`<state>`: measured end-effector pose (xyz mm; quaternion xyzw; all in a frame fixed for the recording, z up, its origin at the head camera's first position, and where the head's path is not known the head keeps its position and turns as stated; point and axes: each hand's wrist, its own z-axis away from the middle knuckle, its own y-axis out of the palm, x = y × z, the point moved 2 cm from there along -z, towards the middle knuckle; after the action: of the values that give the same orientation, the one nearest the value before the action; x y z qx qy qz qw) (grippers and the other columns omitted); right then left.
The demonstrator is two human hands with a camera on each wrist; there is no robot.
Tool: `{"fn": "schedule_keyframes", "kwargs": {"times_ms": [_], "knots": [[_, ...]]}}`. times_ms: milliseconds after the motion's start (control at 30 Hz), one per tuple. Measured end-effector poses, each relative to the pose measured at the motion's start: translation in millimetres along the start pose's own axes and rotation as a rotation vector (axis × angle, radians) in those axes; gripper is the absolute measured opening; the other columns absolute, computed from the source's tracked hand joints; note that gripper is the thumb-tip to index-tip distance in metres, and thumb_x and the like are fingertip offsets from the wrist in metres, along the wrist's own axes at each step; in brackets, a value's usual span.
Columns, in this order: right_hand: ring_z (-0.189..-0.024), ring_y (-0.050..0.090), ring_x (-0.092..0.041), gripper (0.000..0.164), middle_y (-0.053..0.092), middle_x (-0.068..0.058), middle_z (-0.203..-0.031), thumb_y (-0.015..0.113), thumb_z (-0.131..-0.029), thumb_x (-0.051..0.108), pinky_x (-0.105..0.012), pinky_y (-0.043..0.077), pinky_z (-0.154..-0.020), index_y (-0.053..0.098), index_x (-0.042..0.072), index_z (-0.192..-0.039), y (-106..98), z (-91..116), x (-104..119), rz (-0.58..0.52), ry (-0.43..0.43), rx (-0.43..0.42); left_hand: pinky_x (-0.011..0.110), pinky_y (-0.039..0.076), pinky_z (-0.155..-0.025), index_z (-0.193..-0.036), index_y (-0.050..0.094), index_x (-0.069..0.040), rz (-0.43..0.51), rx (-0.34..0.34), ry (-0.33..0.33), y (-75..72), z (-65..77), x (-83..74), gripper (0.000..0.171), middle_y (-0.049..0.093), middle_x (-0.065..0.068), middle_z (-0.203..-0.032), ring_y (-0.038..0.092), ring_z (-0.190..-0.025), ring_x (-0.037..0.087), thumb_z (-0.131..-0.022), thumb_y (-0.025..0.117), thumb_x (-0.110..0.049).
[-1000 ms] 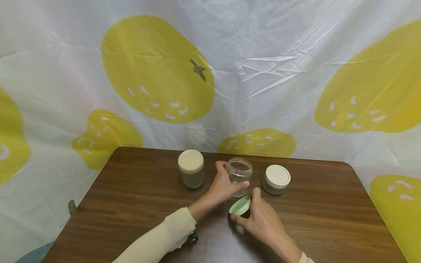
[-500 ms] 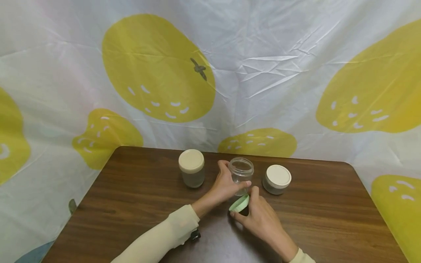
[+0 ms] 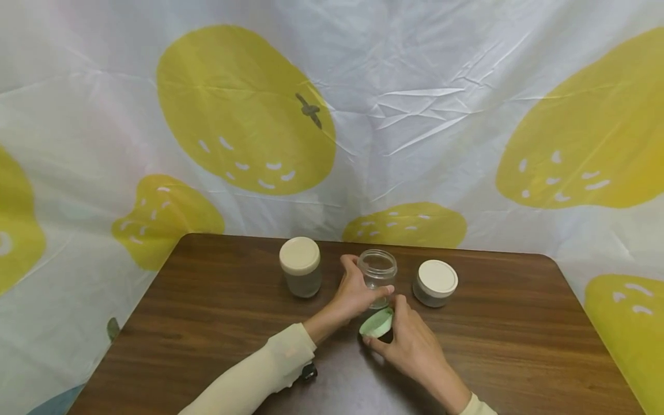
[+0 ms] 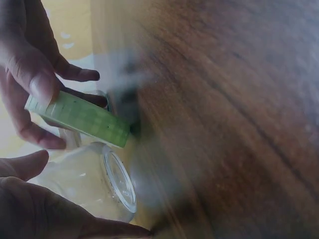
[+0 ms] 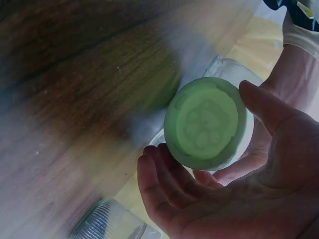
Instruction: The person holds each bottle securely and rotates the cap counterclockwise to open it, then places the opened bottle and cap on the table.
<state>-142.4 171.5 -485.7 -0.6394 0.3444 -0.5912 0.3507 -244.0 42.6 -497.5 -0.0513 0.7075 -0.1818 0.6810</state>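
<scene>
My left hand grips a clear lidless jar that stands upright on the table, fingers behind it and thumb across its near side. Just in front of the jar, my right hand pinches a light green round lid by its edge, between thumb and fingers. The lid is tilted up, apart from the jar's mouth. In the left wrist view the lid shows its ridged side near the jar. A round face of the lid fills the middle of the right wrist view.
To the left of the jar stands a taller jar with a cream lid. A short jar with a white lid stands at the right. All are on a brown wooden table, with a white fruit-print cloth hanging behind its far edge.
</scene>
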Motion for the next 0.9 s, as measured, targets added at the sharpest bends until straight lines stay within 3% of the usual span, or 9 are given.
{"fn": "schedule_keyframes", "kwargs": {"times_ms": [233, 500, 733, 900], "knots": [[-0.100, 0.067, -0.025, 0.086, 0.068, -0.009, -0.111, 0.096, -0.071, 0.043, -0.046, 0.056, -0.078, 0.053, 0.004, -0.134, -1, 1, -1, 0.033, -0.013, 0.039, 0.050, 0.049, -0.108, -0.135, 0.027, -0.011, 0.038, -0.007, -0.013, -1.4, -0.7, 0.7, 0.087, 0.057, 0.021, -0.131, 0.060, -0.126, 0.033, -0.080, 0.093, -0.024], [-0.107, 0.064, -0.027, 0.086, 0.065, -0.008, -0.115, 0.100, -0.064, 0.042, -0.047, 0.057, -0.089, 0.061, 0.004, -0.131, 1, -1, -4, 0.118, -0.109, 0.100, 0.050, 0.045, -0.114, -0.137, 0.026, -0.010, 0.098, 0.026, -0.014, -1.5, -2.6, 1.1, 0.087, 0.054, 0.023, -0.135, 0.057, -0.131, 0.036, -0.079, 0.091, -0.015], [-0.108, 0.060, -0.023, 0.083, 0.061, -0.003, -0.113, 0.100, -0.060, 0.034, -0.045, 0.056, -0.086, 0.061, 0.009, -0.128, 1, -7, -7, 0.130, -0.203, 0.132, 0.052, 0.042, -0.118, -0.136, 0.026, -0.010, 0.125, 0.036, -0.019, -0.8, -2.9, 1.8, 0.085, 0.050, 0.029, -0.147, 0.053, -0.139, 0.040, -0.080, 0.090, -0.008], [-0.112, 0.061, -0.024, 0.091, 0.063, -0.006, -0.118, 0.102, -0.059, 0.041, -0.046, 0.057, -0.091, 0.059, 0.008, -0.133, 5, -11, -7, 0.138, -0.220, 0.128, 0.051, 0.042, -0.118, -0.137, 0.026, -0.010, 0.129, 0.040, -0.023, -2.5, -3.0, 1.7, 0.084, 0.051, 0.028, -0.145, 0.055, -0.136, 0.038, -0.080, 0.089, -0.008]]}}
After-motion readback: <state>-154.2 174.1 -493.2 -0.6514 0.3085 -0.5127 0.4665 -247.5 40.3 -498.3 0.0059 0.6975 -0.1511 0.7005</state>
